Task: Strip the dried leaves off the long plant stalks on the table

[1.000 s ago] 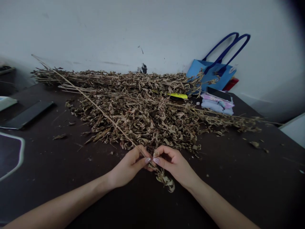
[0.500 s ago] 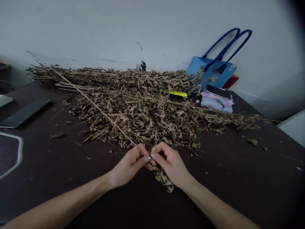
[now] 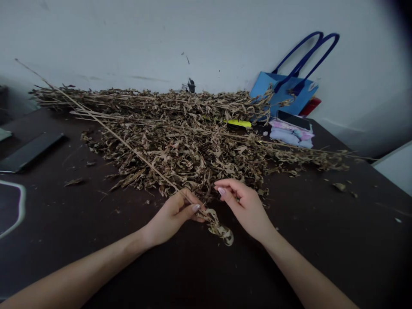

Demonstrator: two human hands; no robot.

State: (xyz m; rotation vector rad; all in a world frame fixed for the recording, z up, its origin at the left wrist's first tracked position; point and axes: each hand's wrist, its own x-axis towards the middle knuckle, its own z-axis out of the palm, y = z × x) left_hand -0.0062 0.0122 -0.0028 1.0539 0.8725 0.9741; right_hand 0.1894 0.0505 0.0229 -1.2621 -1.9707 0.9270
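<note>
My left hand (image 3: 175, 213) is closed on a long, thin dried stem (image 3: 128, 146), thumb pressed against it. The stem slants up to the far left, bare along most of its length. Curled dry leaves (image 3: 222, 231) cling to its near end, just right of my left fingers. My right hand (image 3: 243, 206) is apart from the stem, over the near edge of the leaf pile. Its fingers are loosely bent with a gap to the thumb, and nothing shows between them. A heap of dried leaves (image 3: 193, 159) lies directly beyond both hands.
Leafy dried stalks (image 3: 135, 101) lie along the wall behind the heap. At the back right stand a blue bag (image 3: 267, 88) and a phone (image 3: 293, 120) on folded cloth (image 3: 289, 136). A dark flat object (image 3: 30, 150) lies on the left of the dark table (image 3: 96, 223).
My right hand has come away from the stem, moving right and slightly up, and its fingers have loosened. My left hand keeps hold of the stem. The view has shifted slightly.
</note>
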